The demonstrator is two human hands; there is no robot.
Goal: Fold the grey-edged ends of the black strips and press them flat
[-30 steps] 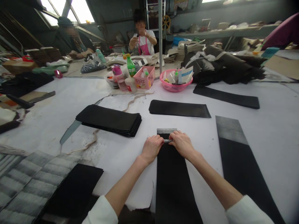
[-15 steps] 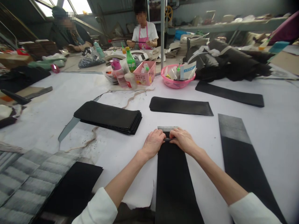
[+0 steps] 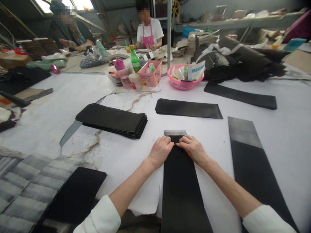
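In front of me a long black strip (image 3: 183, 191) of leather-like sheet runs lengthwise toward the near edge of the table, with a grey band across its far end. My left hand (image 3: 160, 149) lies over the strip's left edge near that end, fingers curled and closed on the material. Opposite it, my right hand (image 3: 194, 149) pinches the strip from the right side. The two hands almost meet over the middle, where a small raised bit shows between the thumbs. What lies under the fingers is hidden.
A second black strip (image 3: 257, 168) with a grey end lies to the right. Beyond my hands are a black stack (image 3: 111, 119), a shorter pile (image 3: 189, 109) and another black piece (image 3: 239, 94). A pink basin (image 3: 186, 84) stands farther back. Two people sit across the table.
My hands have drawn slightly closer together on the strip, and the dark ridge between them shows less. The view has shifted a little; the strip stays in place.
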